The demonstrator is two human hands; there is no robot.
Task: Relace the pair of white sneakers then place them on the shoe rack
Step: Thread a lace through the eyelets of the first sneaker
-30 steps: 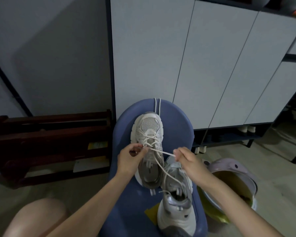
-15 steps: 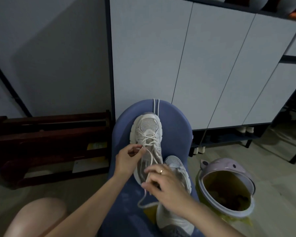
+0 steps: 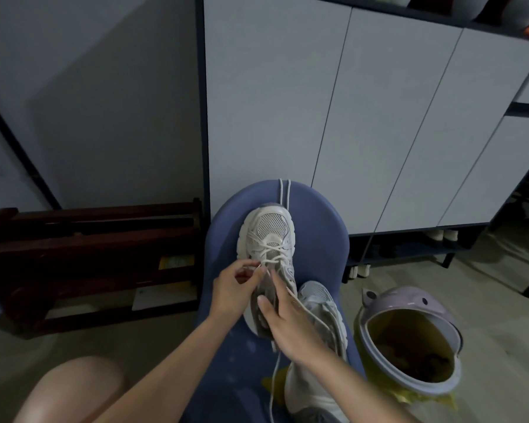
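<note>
One white sneaker lies toe-away on a blue seat, its lower eyelets laced. The second white sneaker lies just nearer and to the right, partly under my right wrist. My left hand pinches a white lace at the first sneaker's left side. My right hand rests on that sneaker's tongue with its forefinger stretched toward the eyelets. A strand of lace hangs down from under its palm and another runs over its back.
Another loose lace drapes over the seat's far edge. A low dark wooden rack stands left of the seat. White cabinet doors rise behind, with a low shelf of shoes beneath. A lilac bin with a yellow liner sits at right.
My right hand has come forward and left from the second sneaker to the first sneaker's tongue, taking the lace along. My left hand has kept its pinch in place.
</note>
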